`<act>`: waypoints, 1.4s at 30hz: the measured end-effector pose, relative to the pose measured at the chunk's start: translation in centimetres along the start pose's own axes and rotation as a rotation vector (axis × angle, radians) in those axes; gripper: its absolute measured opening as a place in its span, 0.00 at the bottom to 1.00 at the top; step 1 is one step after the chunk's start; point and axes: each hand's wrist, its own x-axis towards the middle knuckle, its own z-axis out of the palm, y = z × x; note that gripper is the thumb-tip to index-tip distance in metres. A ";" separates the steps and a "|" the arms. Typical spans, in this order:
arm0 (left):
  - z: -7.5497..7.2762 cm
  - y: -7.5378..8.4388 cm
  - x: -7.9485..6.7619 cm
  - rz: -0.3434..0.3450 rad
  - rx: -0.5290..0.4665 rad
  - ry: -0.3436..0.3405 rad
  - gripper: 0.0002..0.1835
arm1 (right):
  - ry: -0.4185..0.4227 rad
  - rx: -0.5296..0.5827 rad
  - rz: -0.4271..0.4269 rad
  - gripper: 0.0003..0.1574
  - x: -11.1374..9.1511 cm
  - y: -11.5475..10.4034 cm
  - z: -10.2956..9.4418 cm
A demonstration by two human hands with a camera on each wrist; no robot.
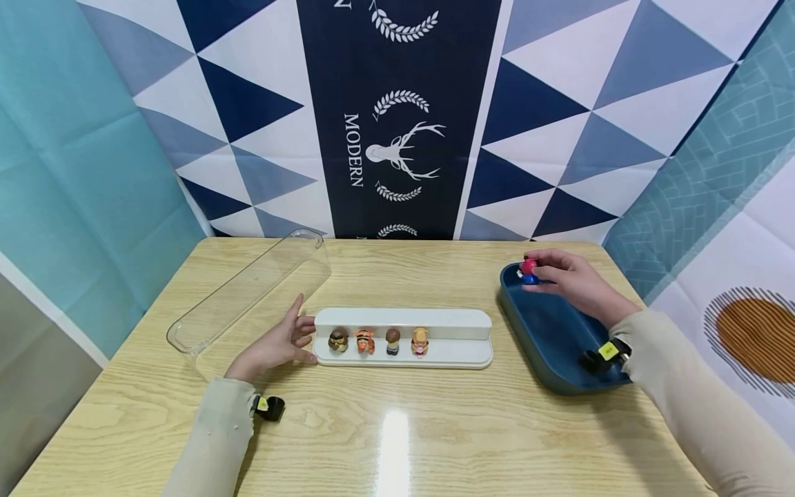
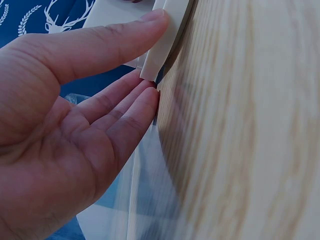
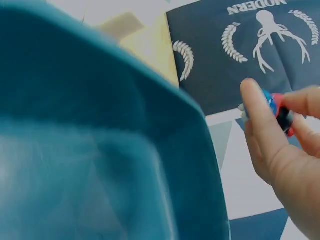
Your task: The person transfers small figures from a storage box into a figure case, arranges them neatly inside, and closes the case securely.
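In the head view, my right hand [image 1: 568,279] pinches a small red-and-blue figurine [image 1: 529,269] above the far end of a dark blue basin [image 1: 518,335]. The right wrist view shows that figurine [image 3: 272,102] between thumb and fingers, beyond the basin's rim [image 3: 195,112]. My left hand [image 1: 276,345] touches the left end of a white stepped stand [image 1: 404,317], fingers fairly straight. Its thumb rests on the stand's edge [image 2: 160,47] in the left wrist view. Along the stand's lower step stand an owl figurine [image 1: 338,339], a tiger figurine [image 1: 365,341], a brown-headed figurine [image 1: 393,341] and an orange-yellow figurine [image 1: 419,342].
A long clear plastic cover [image 1: 248,297] lies slantwise on the wooden table [image 1: 348,421], behind and left of my left hand. Patterned cloth [image 1: 397,152] hangs along the table's back edge. The basin's inside is partly hidden by my right arm.
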 end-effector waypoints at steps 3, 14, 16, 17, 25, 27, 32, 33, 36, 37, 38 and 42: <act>0.0 0.0 0.0 -0.006 -0.002 0.001 0.69 | 0.003 0.094 -0.013 0.14 -0.2 -0.1 0.5; 0.0 0.0 0.1 -0.002 0.009 0.004 0.69 | -0.123 0.238 -0.119 0.11 -0.3 -0.4 3.1; 0.0 0.0 0.1 -0.002 0.009 0.004 0.69 | -0.160 0.291 -0.139 0.14 -0.3 -0.4 3.6; 0.0 0.0 0.1 -0.002 0.008 0.005 0.69 | -0.182 0.323 -0.146 0.16 -0.4 -0.4 3.8; 0.0 0.0 0.1 0.000 0.005 0.003 0.69 | -0.287 0.444 -0.124 0.22 -0.9 -0.6 5.7; 0.1 0.0 0.1 0.001 0.005 0.003 0.69 | -0.293 0.451 -0.100 0.22 -1.0 -0.5 6.1; 0.1 0.0 0.0 -0.008 0.004 0.001 0.69 | -0.372 0.529 -0.074 0.23 -1.2 -0.1 7.0; 0.1 0.1 0.0 -0.009 0.005 0.001 0.69 | -0.394 0.545 -0.070 0.23 -1.2 0.0 7.1; 0.1 0.0 0.0 -0.013 0.005 0.003 0.69 | -0.410 0.541 -0.065 0.20 -1.4 0.1 7.7; 0.1 0.0 0.0 -0.013 0.004 0.003 0.69 | -0.401 0.528 -0.064 0.18 -1.5 0.2 7.9; 0.1 0.0 0.0 -0.013 0.003 0.003 0.69 | -0.389 0.507 -0.064 0.17 -1.5 0.3 8.1; 0.0 -0.1 0.1 -0.014 -0.005 0.001 0.69 | -0.334 0.424 -0.047 0.15 -1.8 0.7 8.7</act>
